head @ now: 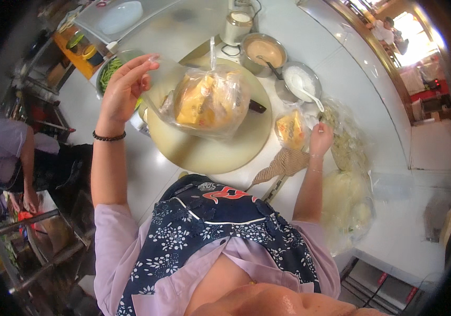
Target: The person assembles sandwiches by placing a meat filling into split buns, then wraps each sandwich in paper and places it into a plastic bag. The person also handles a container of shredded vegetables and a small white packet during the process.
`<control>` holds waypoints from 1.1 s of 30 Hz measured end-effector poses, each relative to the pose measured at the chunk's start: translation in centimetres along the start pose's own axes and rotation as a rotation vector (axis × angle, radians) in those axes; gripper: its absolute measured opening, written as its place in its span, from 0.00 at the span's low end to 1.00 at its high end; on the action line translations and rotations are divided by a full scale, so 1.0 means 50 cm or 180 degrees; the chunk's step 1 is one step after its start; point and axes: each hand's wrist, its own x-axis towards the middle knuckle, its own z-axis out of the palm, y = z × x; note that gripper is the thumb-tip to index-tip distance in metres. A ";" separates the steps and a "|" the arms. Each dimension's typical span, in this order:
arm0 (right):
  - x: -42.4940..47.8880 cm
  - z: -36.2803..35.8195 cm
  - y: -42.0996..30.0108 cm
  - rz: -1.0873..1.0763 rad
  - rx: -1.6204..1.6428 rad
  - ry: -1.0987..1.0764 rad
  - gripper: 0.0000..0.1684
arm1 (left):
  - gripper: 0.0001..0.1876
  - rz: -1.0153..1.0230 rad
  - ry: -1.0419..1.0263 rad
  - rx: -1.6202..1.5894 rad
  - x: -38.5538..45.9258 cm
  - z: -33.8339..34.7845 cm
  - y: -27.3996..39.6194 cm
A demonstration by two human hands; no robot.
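My left hand (130,87) is raised at the left of a round cutting board (209,156), thumb and fingers pinching the edge of clear plastic. That plastic appears to belong to a clear bag (229,114) of yellow printed packets, which sits over the board. A cleaver (257,106) lies partly hidden behind the bag. At the board's right, my right hand (322,138) has its fingertips together on thin clear plastic beside a single yellow packet (291,128). A brown striped cloth (282,166) lies just below that packet.
Beyond the board stand a pot of light brown liquid (265,49), a bowl of white granules (299,79) with a spoon, and a jar (238,29). Bagged vegetables (347,197) lie at right; green beans (109,75) sit in a bowl at left. Another person (16,146) works at far left.
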 end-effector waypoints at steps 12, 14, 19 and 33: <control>0.005 0.078 -0.028 -0.0336 0.1291 -0.1255 0.14 | 0.19 0.0042 -0.0143 -0.0170 -0.003 0.002 0.001; 0.027 0.096 -0.038 -0.0155 0.1338 -0.1977 0.14 | 0.20 0.0018 -0.0095 -0.0035 -0.006 -0.005 0.007; 0.045 0.036 -0.070 -0.0380 0.0310 -0.2123 0.12 | 0.20 -0.0159 -0.0014 0.0169 -0.011 -0.001 0.013; 0.116 -0.221 -0.719 -0.0587 0.2749 -0.2718 0.10 | 0.19 0.0073 0.0286 -0.0078 0.008 -0.030 0.001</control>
